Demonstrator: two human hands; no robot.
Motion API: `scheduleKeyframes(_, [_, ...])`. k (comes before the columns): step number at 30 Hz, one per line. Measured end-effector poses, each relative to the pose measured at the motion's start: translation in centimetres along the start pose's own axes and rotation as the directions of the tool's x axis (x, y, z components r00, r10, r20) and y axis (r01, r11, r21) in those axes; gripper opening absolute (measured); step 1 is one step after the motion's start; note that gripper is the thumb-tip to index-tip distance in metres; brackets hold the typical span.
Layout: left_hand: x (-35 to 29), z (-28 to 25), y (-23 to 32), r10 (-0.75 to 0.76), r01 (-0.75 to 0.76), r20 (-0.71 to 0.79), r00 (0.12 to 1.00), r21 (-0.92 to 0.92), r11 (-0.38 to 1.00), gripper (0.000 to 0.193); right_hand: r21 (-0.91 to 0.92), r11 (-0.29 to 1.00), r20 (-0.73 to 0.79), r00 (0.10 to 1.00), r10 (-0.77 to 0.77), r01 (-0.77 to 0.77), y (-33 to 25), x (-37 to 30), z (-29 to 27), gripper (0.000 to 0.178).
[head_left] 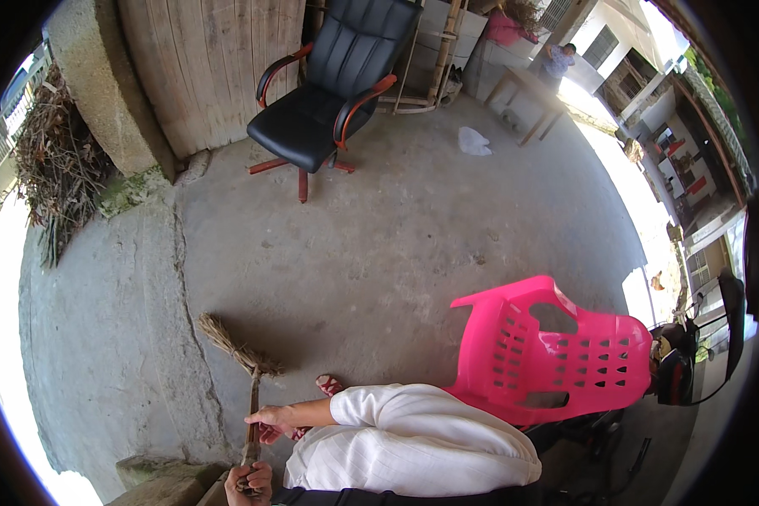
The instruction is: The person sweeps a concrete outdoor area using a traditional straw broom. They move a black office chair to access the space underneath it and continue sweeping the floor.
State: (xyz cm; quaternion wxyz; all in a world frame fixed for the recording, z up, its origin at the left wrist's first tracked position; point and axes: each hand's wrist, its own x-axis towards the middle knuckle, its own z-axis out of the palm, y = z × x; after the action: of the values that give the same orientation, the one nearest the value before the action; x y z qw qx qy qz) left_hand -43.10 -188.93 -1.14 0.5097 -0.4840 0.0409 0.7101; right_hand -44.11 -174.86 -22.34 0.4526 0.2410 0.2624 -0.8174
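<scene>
Grey concrete floor (pixel 379 236), stained, a rough seam down its left side. Straw broom (pixel 246 358) left of the wearer's feet, bristles low at the concrete; floor contact cannot be told. Left hand (pixel 250 483) wraps the handle's upper end; right hand (pixel 270 422) curls around it lower down. Pink plastic chair (pixel 557 358) at right. Black office chair (pixel 329 97) before plank panel (pixel 215 76); dry twigs (pixel 59 160) beside pillar (pixel 105 76). Far side: wooden table (pixel 529 87), crumpled white bag (pixel 473 142) on floor.
</scene>
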Motion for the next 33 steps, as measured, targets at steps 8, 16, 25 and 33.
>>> scheduleKeyframes(8, [1.5,2.5,-0.5,-0.039,0.039,0.002,0.999,-0.031,0.999,0.016,0.002,1.000,-0.016,1.000,-0.021,0.021,-1.7,-0.5,-2.1,0.032])
scheduleKeyframes(16, [1.6,5.4,-1.8,0.102,-0.103,-0.037,0.994,-0.029,0.994,0.014,0.042,0.999,-0.018,1.000,-0.020,0.020,-3.7,-1.1,-2.3,0.025])
scheduleKeyframes(25, [-2.0,3.8,2.5,0.128,-0.128,-0.004,0.992,0.023,0.991,0.015,0.071,0.997,-0.057,0.998,-0.003,0.007,-3.7,3.4,0.0,0.020])
scheduleKeyframes(33, [-8.3,2.4,9.0,0.223,-0.218,-0.003,0.975,0.197,0.956,0.057,0.258,0.965,-0.353,0.934,0.058,0.038,-3.2,11.6,6.9,0.009])
